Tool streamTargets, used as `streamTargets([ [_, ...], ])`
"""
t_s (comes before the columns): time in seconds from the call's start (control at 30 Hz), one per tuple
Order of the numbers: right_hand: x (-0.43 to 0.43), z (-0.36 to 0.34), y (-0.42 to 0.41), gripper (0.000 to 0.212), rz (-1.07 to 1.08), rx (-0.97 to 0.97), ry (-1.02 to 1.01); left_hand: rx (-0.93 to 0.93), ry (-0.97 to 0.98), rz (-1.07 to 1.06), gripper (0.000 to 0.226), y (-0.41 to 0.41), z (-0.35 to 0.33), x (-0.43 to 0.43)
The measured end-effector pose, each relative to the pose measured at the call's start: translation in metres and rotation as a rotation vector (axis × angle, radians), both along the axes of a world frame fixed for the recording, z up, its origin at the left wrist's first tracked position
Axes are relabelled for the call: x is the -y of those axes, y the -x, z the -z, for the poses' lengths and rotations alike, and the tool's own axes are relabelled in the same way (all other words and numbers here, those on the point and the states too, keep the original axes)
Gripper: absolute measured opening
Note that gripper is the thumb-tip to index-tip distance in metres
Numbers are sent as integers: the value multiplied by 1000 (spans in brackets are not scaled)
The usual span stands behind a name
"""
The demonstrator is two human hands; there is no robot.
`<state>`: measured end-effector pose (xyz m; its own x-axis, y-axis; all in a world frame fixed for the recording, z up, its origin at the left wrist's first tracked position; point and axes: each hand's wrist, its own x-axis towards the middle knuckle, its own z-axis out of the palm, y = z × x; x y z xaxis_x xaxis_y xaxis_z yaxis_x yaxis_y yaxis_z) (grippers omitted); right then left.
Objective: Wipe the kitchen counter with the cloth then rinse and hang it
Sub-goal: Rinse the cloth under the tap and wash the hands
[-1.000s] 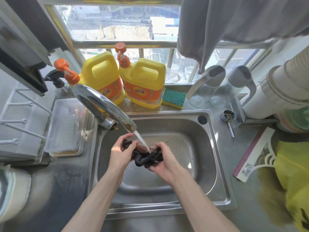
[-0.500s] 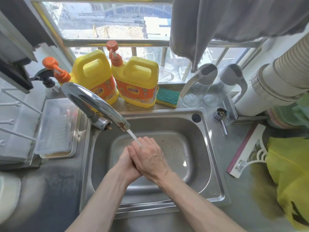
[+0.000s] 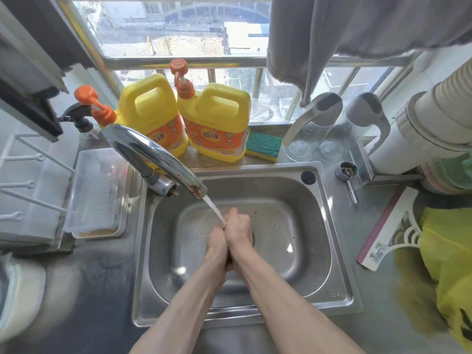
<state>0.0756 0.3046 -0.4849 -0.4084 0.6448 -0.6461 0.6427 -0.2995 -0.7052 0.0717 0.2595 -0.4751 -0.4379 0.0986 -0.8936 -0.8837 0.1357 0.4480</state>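
Note:
Over the middle of the steel sink (image 3: 329, 251), my left hand (image 3: 216, 242) and my right hand (image 3: 238, 229) are pressed together around the dark cloth (image 3: 229, 261). Only a thin dark sliver of the cloth shows between my wrists; the rest is hidden inside my hands. Water runs from the chrome tap (image 3: 153, 159) in a stream that lands on my knuckles.
Two yellow detergent jugs (image 3: 217, 123) and a green sponge (image 3: 264, 145) stand on the sill behind the sink. A clear plastic box (image 3: 97, 192) sits left, glass pitchers (image 3: 314, 131) right, a grey cloth (image 3: 357, 34) hangs above, and a yellow bag (image 3: 449, 267) lies far right.
A second ago the cloth was spread between my two hands under the stream. My hands have since closed together over it, hiding nearly all of it.

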Motion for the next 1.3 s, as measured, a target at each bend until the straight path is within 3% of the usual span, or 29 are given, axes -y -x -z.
streamTargets([
  [0.1,-9,4,5,45,338,-62,348,-235,230,334,75,0,14,8],
  [0.2,-22,3,-1,45,466,-164,664,-348,213,380,48,8,17,15],
  [0.27,-26,1,-8,33,317,-204,741,-404,130,303,23,16,17,20],
  [0.33,-29,3,-17,17,222,-244,704,-488,83,241,13,23,14,28],
  [0.4,-32,5,-27,30,144,-260,647,-553,59,212,14,29,10,37],
  [0.47,-36,9,-34,38,45,-239,549,-567,18,209,31,34,3,45],
  [0.57,-46,10,-38,35,62,-236,448,-486,-51,138,49,39,-2,51],
  [0.7,-53,2,-44,16,30,-263,411,-297,-210,-21,56,43,1,56],
  [0.83,-62,-1,-52,22,-55,-241,292,-220,-298,-21,59,44,-1,59],
  [0.97,-68,-11,-60,22,-39,-255,318,-182,-282,80,54,39,-6,52],
  [1.1,-69,-22,-70,25,56,-325,434,-72,-274,87,21,33,-8,42],
  [1.17,-68,-27,-73,28,83,-374,470,-79,-261,82,26,31,-4,36],
  [1.27,-67,-32,-73,45,115,-426,473,-114,-283,51,12,26,-1,29],
  [1.3,-68,-32,-72,46,107,-436,446,-104,-289,46,23,26,0,31],
])
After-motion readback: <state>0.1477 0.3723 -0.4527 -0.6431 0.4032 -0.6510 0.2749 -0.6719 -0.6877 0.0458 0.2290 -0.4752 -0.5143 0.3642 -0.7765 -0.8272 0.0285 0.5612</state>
